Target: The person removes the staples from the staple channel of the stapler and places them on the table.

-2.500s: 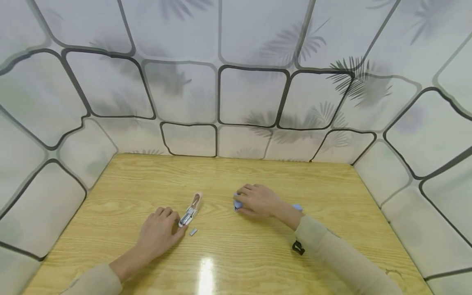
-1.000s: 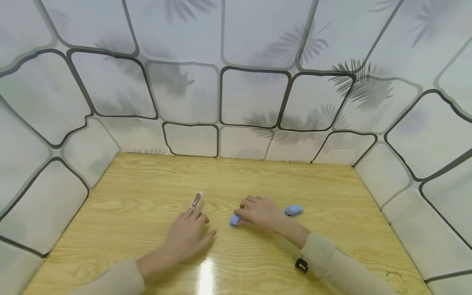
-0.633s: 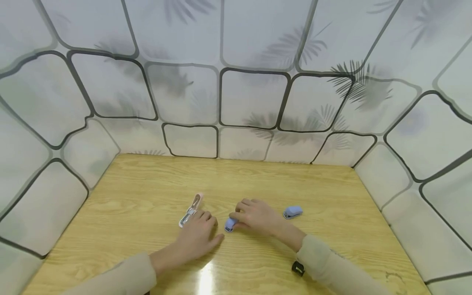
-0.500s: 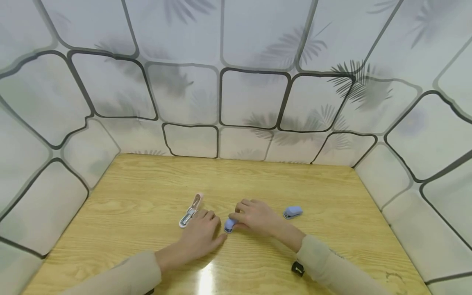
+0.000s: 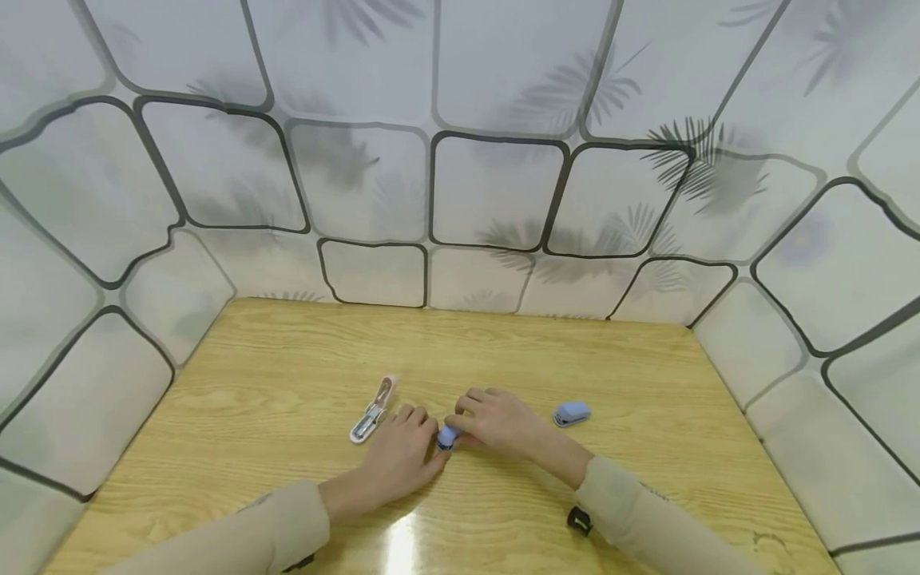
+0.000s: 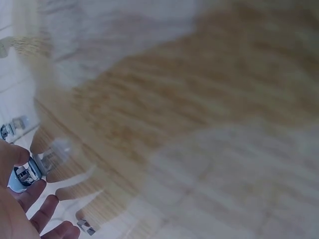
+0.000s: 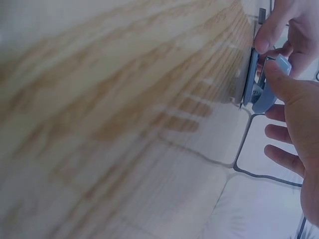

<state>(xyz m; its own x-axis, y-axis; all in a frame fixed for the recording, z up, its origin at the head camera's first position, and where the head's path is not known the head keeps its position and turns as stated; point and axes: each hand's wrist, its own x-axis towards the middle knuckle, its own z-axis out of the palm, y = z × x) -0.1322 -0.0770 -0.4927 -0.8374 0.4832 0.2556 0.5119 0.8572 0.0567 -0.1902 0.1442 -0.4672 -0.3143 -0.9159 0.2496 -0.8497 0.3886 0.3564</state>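
In the head view a small blue stapler (image 5: 448,437) is at mid-table between both hands. My right hand (image 5: 496,419) grips its rear part, thumb along its side in the right wrist view. My left hand (image 5: 402,454) has thumb and fingertips at its front end, pinching it from either side in the left wrist view. The right wrist view shows a gap between the stapler's base and its upper part (image 7: 266,97). A pink stapler (image 5: 374,409), folded wide open, lies left of my left hand. A small grey staple strip (image 7: 262,16) shows beyond the hands in the right wrist view.
A second blue stapler (image 5: 571,414) rests on the wooden table (image 5: 287,351) to the right, behind my right forearm. Patterned walls (image 5: 496,192) enclose the table at the back and both sides. A black wrist strap piece (image 5: 579,521) hangs by the right sleeve.
My left hand has left the pink stapler and come right to the held blue stapler. My right hand has brought that stapler toward me and left. The staple strip is now hidden in the head view.
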